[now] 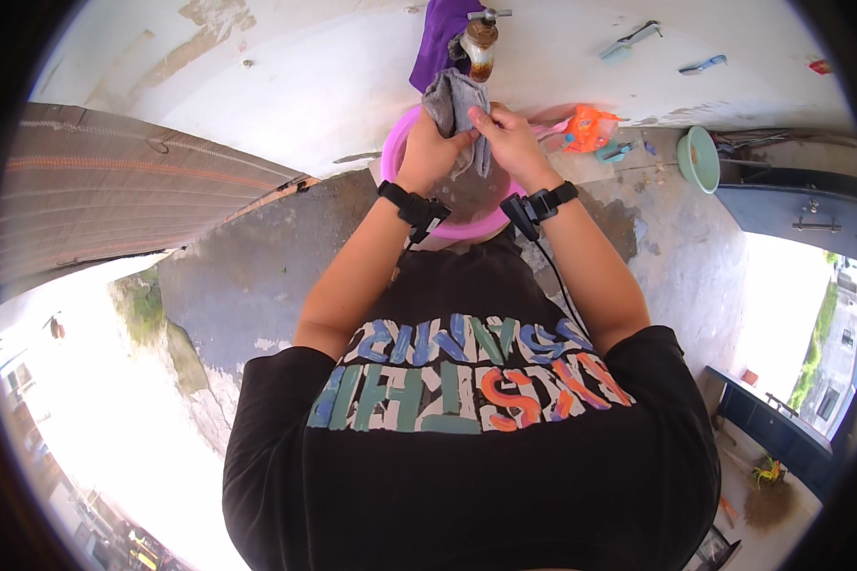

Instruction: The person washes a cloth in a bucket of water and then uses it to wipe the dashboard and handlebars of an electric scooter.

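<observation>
Both my hands grip a folded grey cloth (463, 96) above a pink plastic basin (464, 230) that holds murky water (475, 196). My left hand (432, 150) clasps the cloth's left side, its thumb pointing across towards the other hand. On the right side, my right hand (513, 139) pinches the cloth between thumb and fingers. Just beyond the cloth, a rusty metal tap (480, 50) sticks out from the white wall. A purple cloth (435, 46) hangs beside the tap, on its left. Each wrist wears a black strap with a small device.
Right of the basin lie an orange plastic bag (591, 128) and a teal brush (614, 151) on the ledge. Farther right stands a light green basin (700, 160) near a dark cabinet (800, 214). Two brushes (628, 43) hang on the wall. A corrugated shutter (128, 185) is at the left.
</observation>
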A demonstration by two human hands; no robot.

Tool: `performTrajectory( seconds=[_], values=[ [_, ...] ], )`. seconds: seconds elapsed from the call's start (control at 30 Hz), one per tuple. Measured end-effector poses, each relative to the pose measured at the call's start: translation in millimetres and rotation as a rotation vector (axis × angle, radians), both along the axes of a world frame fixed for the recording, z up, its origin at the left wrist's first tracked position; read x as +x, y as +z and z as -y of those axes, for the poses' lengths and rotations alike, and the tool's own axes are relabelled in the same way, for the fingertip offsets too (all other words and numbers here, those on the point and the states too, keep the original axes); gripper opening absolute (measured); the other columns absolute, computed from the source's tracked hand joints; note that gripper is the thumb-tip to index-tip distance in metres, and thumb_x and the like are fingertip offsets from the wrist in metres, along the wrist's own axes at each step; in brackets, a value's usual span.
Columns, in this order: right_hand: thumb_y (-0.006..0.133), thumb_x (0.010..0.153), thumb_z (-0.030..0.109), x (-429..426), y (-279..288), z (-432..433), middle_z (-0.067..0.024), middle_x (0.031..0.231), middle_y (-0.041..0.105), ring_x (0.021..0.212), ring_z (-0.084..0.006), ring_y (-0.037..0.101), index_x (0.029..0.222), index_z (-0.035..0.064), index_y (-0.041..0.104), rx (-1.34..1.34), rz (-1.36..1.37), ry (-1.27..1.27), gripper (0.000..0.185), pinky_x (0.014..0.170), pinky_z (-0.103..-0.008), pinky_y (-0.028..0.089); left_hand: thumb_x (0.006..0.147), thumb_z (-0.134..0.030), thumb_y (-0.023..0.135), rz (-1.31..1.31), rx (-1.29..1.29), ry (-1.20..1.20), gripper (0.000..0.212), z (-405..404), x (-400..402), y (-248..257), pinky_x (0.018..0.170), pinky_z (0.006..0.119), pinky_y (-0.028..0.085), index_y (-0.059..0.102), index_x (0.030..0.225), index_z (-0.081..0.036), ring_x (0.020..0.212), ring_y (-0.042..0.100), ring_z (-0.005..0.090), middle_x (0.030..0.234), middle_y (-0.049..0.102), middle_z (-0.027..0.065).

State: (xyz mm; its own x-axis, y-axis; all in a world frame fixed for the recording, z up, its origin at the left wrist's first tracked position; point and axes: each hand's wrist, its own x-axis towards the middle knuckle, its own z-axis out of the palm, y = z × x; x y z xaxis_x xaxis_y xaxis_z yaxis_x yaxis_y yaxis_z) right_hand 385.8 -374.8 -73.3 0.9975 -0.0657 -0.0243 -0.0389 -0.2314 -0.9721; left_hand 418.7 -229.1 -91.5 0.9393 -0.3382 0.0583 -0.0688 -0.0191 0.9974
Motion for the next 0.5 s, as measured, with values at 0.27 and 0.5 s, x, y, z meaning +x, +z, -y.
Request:
performTrajectory(
  seconds=[0.27,0.5],
  values=[
    [0.056,0.086,0.011,8,37,26,-0.0086,0.093,0.062,0.086,-0.0188,0.058,0.115,-0.0007,0.054,-0.246,0.235,-0.244,0.032,0.077,-0.0291,0.046,0.095,-0.020,0.053,-0.741,-0.540,-0.087,0.031,-8,4,14,0.089,0.034,0.046,0.053,0.119,-0.001,0.102,0.059,0.0191,0.112,0.062,0.0091],
    [0.056,0.087,0.009,48,158,18,-0.0192,0.106,0.062,0.093,-0.0352,0.060,0.125,-0.0031,0.051,-0.831,0.774,0.051,0.040,0.087,-0.0343,0.048,0.097,-0.024,0.047,-0.838,-0.489,-0.257,0.031,-7,18,19,0.088,0.035,0.048,0.054,0.116,-0.001,0.101,0.060,0.0196,0.109,0.063,0.0095]
  ],
)
